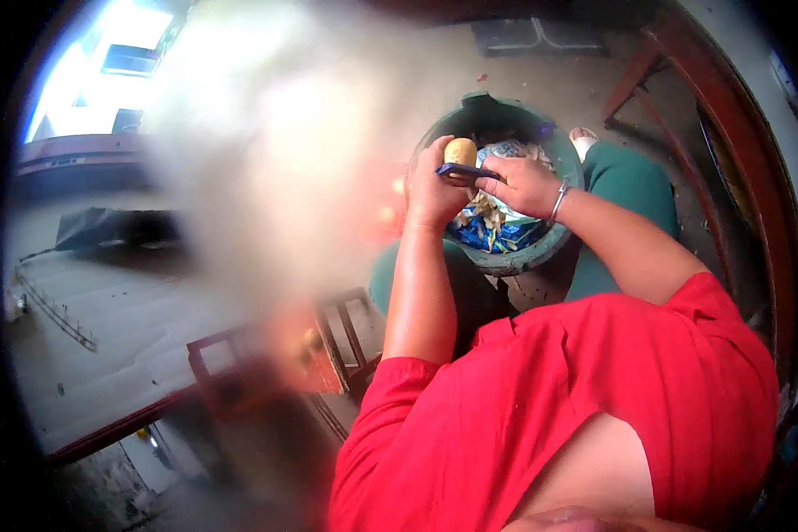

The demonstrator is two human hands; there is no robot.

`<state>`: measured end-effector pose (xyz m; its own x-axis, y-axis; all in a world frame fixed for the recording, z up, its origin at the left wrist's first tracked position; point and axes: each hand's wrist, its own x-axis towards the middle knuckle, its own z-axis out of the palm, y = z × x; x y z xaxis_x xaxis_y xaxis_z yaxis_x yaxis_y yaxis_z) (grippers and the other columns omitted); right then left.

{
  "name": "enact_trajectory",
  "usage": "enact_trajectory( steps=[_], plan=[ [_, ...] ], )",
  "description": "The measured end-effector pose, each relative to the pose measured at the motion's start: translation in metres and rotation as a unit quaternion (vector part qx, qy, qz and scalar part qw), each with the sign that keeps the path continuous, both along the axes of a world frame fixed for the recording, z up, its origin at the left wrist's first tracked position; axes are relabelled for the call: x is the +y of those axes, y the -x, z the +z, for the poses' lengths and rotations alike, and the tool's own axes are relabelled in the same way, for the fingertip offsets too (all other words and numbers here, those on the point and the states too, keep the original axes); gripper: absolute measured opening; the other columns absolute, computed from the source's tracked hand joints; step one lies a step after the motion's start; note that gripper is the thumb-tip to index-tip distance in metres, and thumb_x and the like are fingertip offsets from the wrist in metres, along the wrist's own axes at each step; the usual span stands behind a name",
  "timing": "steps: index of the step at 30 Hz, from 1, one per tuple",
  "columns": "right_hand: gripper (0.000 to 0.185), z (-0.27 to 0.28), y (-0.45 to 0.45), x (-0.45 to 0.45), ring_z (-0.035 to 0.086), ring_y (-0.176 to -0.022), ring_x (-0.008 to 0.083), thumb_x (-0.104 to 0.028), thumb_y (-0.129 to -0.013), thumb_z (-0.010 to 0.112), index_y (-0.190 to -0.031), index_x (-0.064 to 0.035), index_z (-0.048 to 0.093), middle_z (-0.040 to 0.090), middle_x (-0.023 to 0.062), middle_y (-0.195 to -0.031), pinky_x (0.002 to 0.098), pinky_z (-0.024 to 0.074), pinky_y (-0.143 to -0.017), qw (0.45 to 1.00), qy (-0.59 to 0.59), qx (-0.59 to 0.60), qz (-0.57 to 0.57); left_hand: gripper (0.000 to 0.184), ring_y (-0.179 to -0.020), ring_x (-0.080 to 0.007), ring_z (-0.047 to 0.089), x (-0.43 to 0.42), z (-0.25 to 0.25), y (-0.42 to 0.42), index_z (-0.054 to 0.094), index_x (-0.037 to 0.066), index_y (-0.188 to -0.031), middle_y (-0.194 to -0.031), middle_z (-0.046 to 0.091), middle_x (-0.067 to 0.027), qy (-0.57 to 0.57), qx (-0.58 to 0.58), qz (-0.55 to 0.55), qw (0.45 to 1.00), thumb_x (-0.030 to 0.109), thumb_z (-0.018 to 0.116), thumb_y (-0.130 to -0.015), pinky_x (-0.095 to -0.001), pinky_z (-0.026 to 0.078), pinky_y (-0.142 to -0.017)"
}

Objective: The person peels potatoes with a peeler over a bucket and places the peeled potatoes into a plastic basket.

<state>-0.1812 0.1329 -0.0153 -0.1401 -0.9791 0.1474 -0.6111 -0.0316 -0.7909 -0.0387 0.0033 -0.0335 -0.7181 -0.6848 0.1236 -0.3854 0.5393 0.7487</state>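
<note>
Red shirt (550, 390) nearest, my left grip (432, 191) clamps a yellowish vegetable (460, 151) over the far tub (516, 263), my right grip (528, 184) a dark peeler (453, 173), seemingly mid-peel, needing a steady stroke.

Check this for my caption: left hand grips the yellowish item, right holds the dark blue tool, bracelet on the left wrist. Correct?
The bracelet is on the right wrist, as the head view shows. The left hand grips the yellowish item and the right hand the tool, as stated.

Potato and peeler above bin (525, 263).
</note>
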Motion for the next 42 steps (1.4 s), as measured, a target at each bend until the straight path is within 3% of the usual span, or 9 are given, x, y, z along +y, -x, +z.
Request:
enact_trajectory(
  steps=[1,9,12,17,24,26,37,39,42],
  plan=[
    [0.029,0.000,0.000,0.000,0.060,-0.081,0.0399,-0.035,-0.091,0.055,-0.090,-0.0060,0.054,0.061,0.0191,-0.082,0.0455,0.0469,-0.068,1.000,-0.006,0.016,-0.006,0.073,-0.094,-0.0176,0.063,0.000,-0.002,0.000,0.047,0.006,-0.126,-0.104,0.064,-0.0090,0.011,-0.001,-0.008,1.000,-0.001,0.078,-0.061,-0.0283,0.053,-0.079],
    [0.027,0.006,-0.004,0.001,0.060,-0.081,0.0399,-0.034,-0.091,0.055,-0.095,-0.0074,0.054,0.063,0.0178,-0.085,0.0470,0.0486,-0.067,0.994,0.008,0.087,-0.066,0.066,-0.092,-0.0159,0.063,0.003,0.009,0.002,0.050,0.006,-0.123,-0.103,0.065,-0.0093,-0.057,-0.012,-0.020,0.998,-0.001,0.076,-0.062,-0.0286,0.053,-0.080],
    [0.032,0.006,-0.005,0.000,0.062,-0.076,0.0392,-0.038,-0.090,0.054,-0.088,-0.0062,0.056,0.063,0.0183,-0.078,0.0473,0.0488,-0.064,0.992,0.022,0.092,-0.085,0.064,-0.093,-0.0163,0.063,0.002,0.011,0.003,0.051,0.005,-0.122,-0.103,0.065,-0.0086,-0.054,-0.026,-0.025,0.998,-0.001,0.075,-0.063,-0.0285,0.053,-0.081],
    [0.028,0.008,-0.001,0.000,0.060,-0.082,0.0405,-0.036,-0.092,0.053,-0.094,-0.0080,0.055,0.063,0.0183,-0.086,0.0477,0.0481,-0.067,0.995,-0.046,0.054,-0.068,0.061,-0.093,-0.0160,0.063,0.002,0.010,0.002,0.051,0.003,-0.120,-0.102,0.065,-0.0081,-0.095,-0.002,-0.045,0.994,-0.001,0.074,-0.063,-0.0285,0.053,-0.081],
    [0.027,0.008,0.003,-0.001,0.059,-0.082,0.0408,-0.035,-0.091,0.054,-0.094,-0.0083,0.057,0.063,0.0183,-0.085,0.0472,0.0475,-0.067,0.997,-0.035,0.040,-0.064,0.058,-0.091,-0.0154,0.062,0.001,0.007,0.003,0.052,0.002,-0.117,-0.101,0.065,-0.0077,-0.090,-0.016,-0.032,0.995,-0.003,0.071,-0.062,-0.0286,0.052,-0.082],
    [0.034,0.004,0.004,-0.002,0.062,-0.076,0.0388,-0.039,-0.089,0.056,-0.082,-0.0059,0.059,0.063,0.0192,-0.078,0.0465,0.0482,-0.066,0.996,-0.014,0.031,-0.088,0.057,-0.090,-0.0154,0.062,0.002,0.009,0.004,0.053,0.002,-0.116,-0.100,0.065,-0.0073,-0.088,-0.009,-0.036,0.995,-0.003,0.071,-0.062,-0.0286,0.052,-0.081],
    [0.037,0.000,0.010,-0.004,0.062,-0.081,0.0389,-0.041,-0.090,0.053,-0.086,-0.0051,0.063,0.064,0.0209,-0.083,0.0459,0.0479,-0.070,0.996,-0.049,-0.017,-0.075,0.051,-0.090,-0.0173,0.063,0.003,0.017,0.005,0.058,0.003,-0.109,-0.097,0.065,-0.0068,-0.076,-0.001,-0.056,0.996,-0.001,0.071,-0.060,-0.0298,0.051,-0.081],
    [0.039,-0.002,0.014,-0.006,0.062,-0.082,0.0392,-0.041,-0.091,0.052,-0.087,-0.0046,0.063,0.064,0.0216,-0.085,0.0456,0.0480,-0.071,0.996,-0.058,-0.019,-0.072,0.053,-0.093,-0.0179,0.061,0.007,0.024,0.003,0.058,0.004,-0.111,-0.100,0.064,-0.0074,-0.019,-0.048,-0.043,0.998,-0.001,0.070,-0.060,-0.0303,0.050,-0.083],
    [0.043,-0.012,0.034,-0.016,0.061,-0.087,0.0415,-0.042,-0.092,0.049,-0.091,-0.0009,0.064,0.063,0.0253,-0.089,0.0441,0.0475,-0.076,0.973,-0.140,-0.101,-0.154,0.059,-0.097,-0.0178,0.059,0.009,0.019,0.002,0.056,0.006,-0.117,-0.105,0.063,-0.0081,-0.057,0.002,-0.043,0.997,-0.001,0.073,-0.061,-0.0307,0.049,-0.086]
  ],
)
